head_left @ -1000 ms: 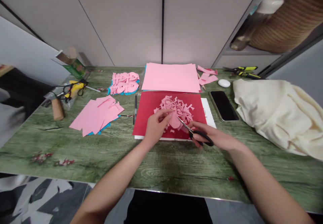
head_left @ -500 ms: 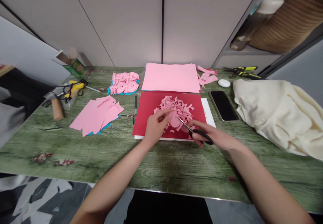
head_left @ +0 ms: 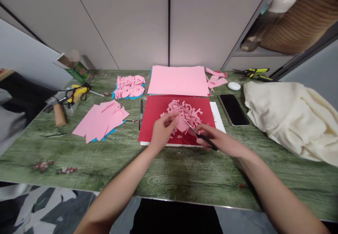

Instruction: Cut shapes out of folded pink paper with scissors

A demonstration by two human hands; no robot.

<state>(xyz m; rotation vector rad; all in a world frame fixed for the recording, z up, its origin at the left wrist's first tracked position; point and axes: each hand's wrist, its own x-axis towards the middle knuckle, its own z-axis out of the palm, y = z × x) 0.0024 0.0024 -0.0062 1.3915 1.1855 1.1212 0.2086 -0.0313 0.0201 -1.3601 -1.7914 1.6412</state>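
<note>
At the frame's centre, the left fingers [head_left: 171, 115] pinch a seemingly part-cut pink paper piece [head_left: 182, 125] and the right fingers [head_left: 207, 128] grip scissors [head_left: 208, 141] by heaped scraps [head_left: 194, 114], with finished-looking cutouts [head_left: 131, 82] upper left and whole sheets [head_left: 178, 81] upper centre.

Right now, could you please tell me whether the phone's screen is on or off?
Off: the phone lies face up on the table, its screen black, with nothing lit on it.
</note>
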